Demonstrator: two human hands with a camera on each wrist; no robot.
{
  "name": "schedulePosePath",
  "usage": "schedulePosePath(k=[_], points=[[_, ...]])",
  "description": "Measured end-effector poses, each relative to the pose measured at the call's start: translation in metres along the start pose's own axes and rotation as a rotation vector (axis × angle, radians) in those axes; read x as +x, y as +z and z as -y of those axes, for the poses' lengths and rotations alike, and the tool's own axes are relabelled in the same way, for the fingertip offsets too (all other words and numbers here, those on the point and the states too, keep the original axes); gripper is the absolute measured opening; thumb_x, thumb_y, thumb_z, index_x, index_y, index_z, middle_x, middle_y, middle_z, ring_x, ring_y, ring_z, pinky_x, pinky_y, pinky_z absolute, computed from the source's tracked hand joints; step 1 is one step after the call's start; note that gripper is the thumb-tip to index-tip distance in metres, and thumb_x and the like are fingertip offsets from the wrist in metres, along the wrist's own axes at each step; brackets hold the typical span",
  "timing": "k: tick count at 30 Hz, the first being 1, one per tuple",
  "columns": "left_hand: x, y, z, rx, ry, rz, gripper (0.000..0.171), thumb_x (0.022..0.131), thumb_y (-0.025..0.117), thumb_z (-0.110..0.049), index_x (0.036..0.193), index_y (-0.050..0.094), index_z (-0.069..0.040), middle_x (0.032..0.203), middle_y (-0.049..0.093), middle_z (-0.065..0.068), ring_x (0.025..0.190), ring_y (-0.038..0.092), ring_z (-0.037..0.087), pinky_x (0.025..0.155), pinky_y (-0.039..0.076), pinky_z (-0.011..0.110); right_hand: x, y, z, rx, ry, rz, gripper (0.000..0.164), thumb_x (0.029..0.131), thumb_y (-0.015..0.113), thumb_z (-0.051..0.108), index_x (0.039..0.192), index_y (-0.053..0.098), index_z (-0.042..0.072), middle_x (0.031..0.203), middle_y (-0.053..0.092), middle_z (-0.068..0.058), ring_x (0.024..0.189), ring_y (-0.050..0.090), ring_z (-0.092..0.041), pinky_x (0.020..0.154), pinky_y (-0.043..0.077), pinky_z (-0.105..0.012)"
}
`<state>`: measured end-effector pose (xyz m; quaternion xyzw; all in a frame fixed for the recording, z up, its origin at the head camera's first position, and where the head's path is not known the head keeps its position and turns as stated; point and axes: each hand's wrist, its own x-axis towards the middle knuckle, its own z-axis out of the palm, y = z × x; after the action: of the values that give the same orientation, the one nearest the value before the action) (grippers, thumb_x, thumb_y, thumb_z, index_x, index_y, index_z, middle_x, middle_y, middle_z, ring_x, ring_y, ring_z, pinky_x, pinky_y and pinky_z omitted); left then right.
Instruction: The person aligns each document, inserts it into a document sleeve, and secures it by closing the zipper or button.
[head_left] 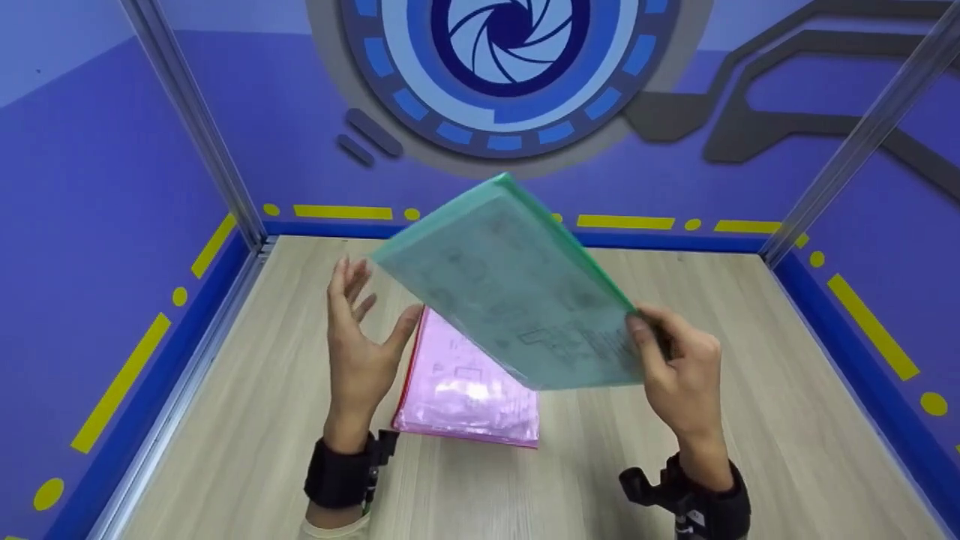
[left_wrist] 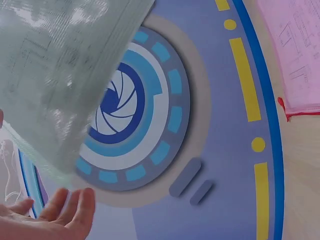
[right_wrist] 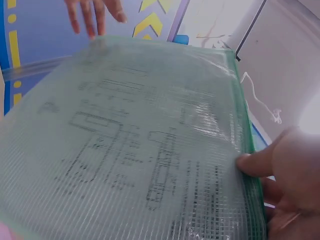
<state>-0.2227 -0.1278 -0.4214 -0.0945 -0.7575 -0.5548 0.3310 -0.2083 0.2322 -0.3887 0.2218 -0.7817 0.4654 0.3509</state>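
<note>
A green translucent zip document pouch (head_left: 510, 292) with printed sheets inside is held up, tilted, above the table. My right hand (head_left: 682, 367) pinches its right edge, thumb on the near face and fingers behind. In the right wrist view, the thumb (right_wrist: 255, 162) presses on the green edge. My left hand (head_left: 364, 337) is raised beside the pouch's left corner, fingers spread and holding nothing; the left wrist view shows its fingertips (left_wrist: 75, 205) just below that corner. A pink pouch (head_left: 472, 390) with a red edge lies on the table, its upper part hidden behind the green one.
The wooden table (head_left: 750, 420) is enclosed by blue-purple panels (head_left: 285, 135) with yellow marks and metal corner posts (head_left: 202, 120). Both wrists wear black camera straps (head_left: 337, 472).
</note>
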Motion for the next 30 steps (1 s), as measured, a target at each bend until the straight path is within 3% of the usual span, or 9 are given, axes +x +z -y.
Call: schedulePosePath(k=[3,7,10,12,16,20,23,27,30], points=[[-0.004,0.006,0.002,-0.071,-0.082,0.133,0.103,0.095,0.083,-0.02,0.17,0.013,-0.013,0.156,0.049,0.016,0.139,0.056,0.03,0.11,0.049,0.05,0.001,0.001,0.001,0.115,0.073,-0.026,0.023,0.098,0.064,-0.014,0.117,0.074,-0.004,0.095,0.075,-0.013,0.076,0.069,-0.011,0.069,0.051,-0.018],[-0.01,0.019,0.005,-0.224,-0.137,0.446,0.076,0.102,0.074,-0.022,0.164,0.031,-0.018,0.14,0.066,0.012,0.121,0.07,0.03,0.099,0.056,0.05,0.001,0.004,0.002,0.251,0.17,-0.052,0.022,0.102,0.061,-0.01,0.122,0.071,-0.008,0.104,0.076,-0.015,0.086,0.075,-0.019,0.075,0.057,-0.023],[-0.012,0.03,0.004,-0.347,-0.147,0.567,0.054,0.106,0.068,-0.021,0.154,0.046,-0.018,0.133,0.072,0.005,0.113,0.074,0.027,0.092,0.06,0.047,0.001,0.006,0.003,0.346,0.239,-0.053,0.021,0.104,0.061,-0.005,0.124,0.068,-0.01,0.107,0.076,-0.016,0.088,0.075,-0.022,0.075,0.057,-0.027],[-0.013,0.036,0.002,-0.4,-0.128,0.546,0.045,0.107,0.066,-0.019,0.15,0.051,-0.014,0.13,0.074,0.004,0.109,0.076,0.026,0.088,0.061,0.045,0.001,0.006,0.003,0.412,0.279,-0.042,0.021,0.105,0.061,-0.003,0.124,0.067,-0.011,0.108,0.075,-0.019,0.087,0.074,-0.024,0.075,0.057,-0.029],[-0.015,0.038,-0.002,-0.399,-0.079,0.421,0.032,0.105,0.068,-0.014,0.136,0.06,-0.008,0.119,0.078,0.003,0.099,0.078,0.025,0.08,0.063,0.042,0.001,0.005,0.003,0.444,0.299,0.023,0.024,0.106,0.059,-0.003,0.127,0.063,-0.011,0.112,0.074,-0.022,0.09,0.074,-0.027,0.077,0.058,-0.031],[-0.018,0.04,-0.006,-0.351,-0.062,0.382,0.031,0.104,0.07,-0.014,0.133,0.064,-0.006,0.113,0.079,0.002,0.091,0.079,0.022,0.074,0.063,0.04,0.0,0.001,0.002,0.311,0.234,0.079,0.028,0.106,0.057,-0.004,0.133,0.062,-0.007,0.115,0.075,-0.02,0.089,0.076,-0.024,0.075,0.061,-0.028],[-0.021,0.049,-0.009,-0.327,-0.093,0.374,0.033,0.104,0.071,-0.019,0.133,0.065,-0.005,0.112,0.08,0.004,0.09,0.079,0.021,0.072,0.064,0.039,0.001,-0.006,-0.001,0.188,0.195,0.076,0.025,0.106,0.057,-0.005,0.13,0.064,-0.007,0.109,0.076,-0.019,0.079,0.076,-0.02,0.068,0.06,-0.025],[-0.023,0.073,-0.007,-0.261,-0.185,0.33,0.038,0.099,0.077,-0.03,0.128,0.068,-0.007,0.111,0.08,0.005,0.086,0.079,0.016,0.069,0.063,0.035,0.002,-0.017,-0.014,0.022,0.245,0.089,0.018,0.107,0.06,0.001,0.123,0.065,-0.004,0.096,0.076,-0.018,0.067,0.069,-0.016,0.06,0.054,-0.019],[-0.019,0.094,0.003,-0.142,-0.245,0.292,0.037,0.093,0.083,-0.033,0.118,0.07,-0.01,0.097,0.078,0.002,0.071,0.073,0.007,0.064,0.059,0.027,0.001,-0.021,-0.036,-0.122,0.315,0.153,0.016,0.108,0.061,0.01,0.12,0.065,0.0,0.085,0.075,-0.014,0.061,0.065,-0.014,0.055,0.047,-0.019]])
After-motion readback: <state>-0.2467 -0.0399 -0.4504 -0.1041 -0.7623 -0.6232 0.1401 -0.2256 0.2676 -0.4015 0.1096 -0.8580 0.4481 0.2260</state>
